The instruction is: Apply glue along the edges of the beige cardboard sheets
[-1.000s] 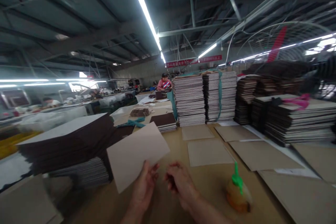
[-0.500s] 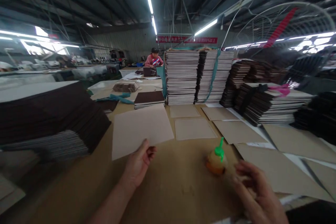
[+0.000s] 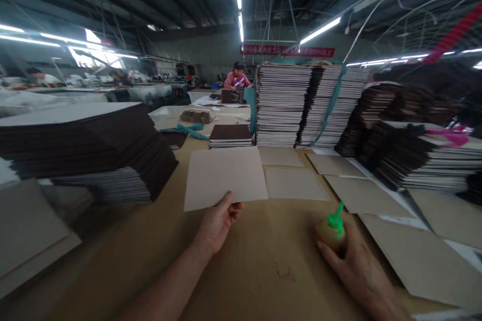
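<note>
My left hand (image 3: pixel 220 223) pinches the near edge of a pale beige board (image 3: pixel 226 175), thumb on top and fingers curled beneath. The board is tilted up a little above the tabletop. To the right, my right hand (image 3: pixel 356 261) is wrapped round a squeeze bottle (image 3: pixel 327 233) with a bright green nozzle cap (image 3: pixel 336 219). The bottle stands upright on the brown table (image 3: pixel 271 266), and my palm hides part of it. Flat beige boards (image 3: pixel 295 184) lie just beyond the held one.
A tall stack of dark-backed boards (image 3: pixel 284 105) rises at the back, tied with teal strips. Another dark stack (image 3: pixel 113 145) stands at left. More beige boards (image 3: pixel 372 195) lie in rows at right. A person in pink (image 3: pixel 237 79) sits farther back.
My right hand has closed round the squeeze bottle, which it was beside before. The view has turned left, and my left hand still holds the board.
</note>
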### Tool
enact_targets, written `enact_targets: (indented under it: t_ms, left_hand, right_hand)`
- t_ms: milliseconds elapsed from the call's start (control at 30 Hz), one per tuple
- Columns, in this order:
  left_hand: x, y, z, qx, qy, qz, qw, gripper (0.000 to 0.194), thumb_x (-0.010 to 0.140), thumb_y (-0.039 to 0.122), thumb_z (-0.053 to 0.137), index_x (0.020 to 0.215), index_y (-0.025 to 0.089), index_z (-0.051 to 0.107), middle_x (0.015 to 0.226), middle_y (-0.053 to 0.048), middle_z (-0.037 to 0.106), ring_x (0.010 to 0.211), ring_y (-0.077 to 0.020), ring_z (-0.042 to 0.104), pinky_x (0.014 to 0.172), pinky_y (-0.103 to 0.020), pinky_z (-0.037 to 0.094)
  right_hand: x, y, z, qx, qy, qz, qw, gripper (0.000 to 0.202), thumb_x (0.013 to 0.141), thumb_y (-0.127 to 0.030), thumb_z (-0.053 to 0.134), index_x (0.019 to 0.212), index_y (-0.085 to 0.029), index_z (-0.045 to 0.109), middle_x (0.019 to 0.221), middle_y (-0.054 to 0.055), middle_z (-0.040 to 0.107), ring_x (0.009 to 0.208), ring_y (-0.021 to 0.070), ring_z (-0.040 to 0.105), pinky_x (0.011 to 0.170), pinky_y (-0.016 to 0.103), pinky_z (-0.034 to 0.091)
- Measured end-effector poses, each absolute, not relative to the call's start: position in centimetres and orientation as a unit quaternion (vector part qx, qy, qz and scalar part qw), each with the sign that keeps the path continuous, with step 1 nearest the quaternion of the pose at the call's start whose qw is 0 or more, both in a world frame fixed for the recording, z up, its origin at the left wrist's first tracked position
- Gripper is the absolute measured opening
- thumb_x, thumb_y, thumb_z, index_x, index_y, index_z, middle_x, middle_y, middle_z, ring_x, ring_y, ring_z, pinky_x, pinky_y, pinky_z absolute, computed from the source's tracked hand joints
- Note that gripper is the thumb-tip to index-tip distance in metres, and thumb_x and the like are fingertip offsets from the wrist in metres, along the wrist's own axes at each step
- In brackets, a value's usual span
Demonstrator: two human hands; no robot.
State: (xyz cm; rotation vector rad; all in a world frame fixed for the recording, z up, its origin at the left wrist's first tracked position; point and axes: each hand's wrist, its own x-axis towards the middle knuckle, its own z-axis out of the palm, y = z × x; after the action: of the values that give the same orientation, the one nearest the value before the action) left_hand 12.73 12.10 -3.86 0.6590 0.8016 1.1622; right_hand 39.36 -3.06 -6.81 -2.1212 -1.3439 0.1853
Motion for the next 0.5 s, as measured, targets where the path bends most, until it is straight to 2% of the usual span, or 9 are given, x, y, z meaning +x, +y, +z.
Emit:
enact_targets:
  t_ms: [133, 233, 300, 367, 400, 500]
  left_hand:
    - [13.0, 11.8, -4.2, 0.297, 0.356, 0.516, 0.721, 0.028, 0.068, 0.031, 0.079, 0.081, 0.012, 0.064, 0.075, -0.003, 0.067, 0.064, -0.0127, 0.063, 0.049, -0.019, 0.042]
    - [13.2, 11.6, -4.3, 0.303, 0.351, 0.519, 0.718, 0.032, 0.064, 0.036, 0.081, 0.078, 0.012, 0.065, 0.074, -0.003, 0.067, 0.062, -0.0126, 0.062, 0.049, -0.020, 0.038]
    - [13.2, 11.5, -4.4, 0.306, 0.348, 0.522, 0.717, 0.035, 0.062, 0.038, 0.082, 0.077, 0.012, 0.064, 0.071, -0.003, 0.066, 0.061, -0.0130, 0.061, 0.050, -0.021, 0.037]
    - [13.2, 11.4, -4.4, 0.307, 0.342, 0.523, 0.718, 0.037, 0.060, 0.041, 0.082, 0.075, 0.012, 0.064, 0.070, -0.004, 0.065, 0.061, -0.0141, 0.060, 0.052, -0.023, 0.037]
    - [13.2, 11.3, -4.4, 0.308, 0.338, 0.523, 0.720, 0.038, 0.060, 0.041, 0.082, 0.075, 0.012, 0.064, 0.069, -0.004, 0.065, 0.061, -0.0147, 0.060, 0.053, -0.024, 0.037]
    - [13.1, 11.3, -4.5, 0.314, 0.329, 0.519, 0.724, 0.040, 0.059, 0.044, 0.082, 0.074, 0.012, 0.064, 0.067, -0.005, 0.064, 0.062, -0.0158, 0.060, 0.054, -0.025, 0.036]
  right_hand:
    - [39.1, -3.1, -5.7, -0.777, -0.505, 0.144, 0.347, 0.064, 0.076, -0.071, 0.052, 0.119, -0.025, 0.042, 0.102, 0.008, 0.061, 0.091, 0.0306, 0.061, 0.081, 0.041, 0.047]
    - [38.6, -2.3, -4.1, -0.746, -0.539, 0.209, 0.332, 0.075, 0.065, -0.076, 0.059, 0.121, -0.027, 0.047, 0.097, 0.008, 0.064, 0.080, 0.0306, 0.062, 0.062, 0.039, 0.050]
    - [38.1, -1.3, -2.9, -0.692, -0.575, 0.229, 0.372, 0.066, 0.070, -0.070, 0.060, 0.123, -0.032, 0.050, 0.114, 0.004, 0.060, 0.097, 0.0299, 0.060, 0.076, 0.038, 0.051]
    - [38.0, 0.0, -2.0, -0.648, -0.594, 0.262, 0.399, 0.060, 0.072, -0.065, 0.063, 0.125, -0.037, 0.052, 0.125, 0.000, 0.055, 0.111, 0.0299, 0.054, 0.093, 0.039, 0.046]
    - [37.9, 0.7, -1.6, -0.638, -0.600, 0.276, 0.395, 0.061, 0.070, -0.064, 0.066, 0.124, -0.037, 0.054, 0.124, 0.001, 0.057, 0.109, 0.0313, 0.055, 0.090, 0.040, 0.049]
    - [37.7, 2.5, -0.5, -0.630, -0.609, 0.238, 0.418, 0.063, 0.061, -0.065, 0.072, 0.112, -0.030, 0.061, 0.111, 0.009, 0.063, 0.091, 0.0345, 0.063, 0.064, 0.036, 0.057]
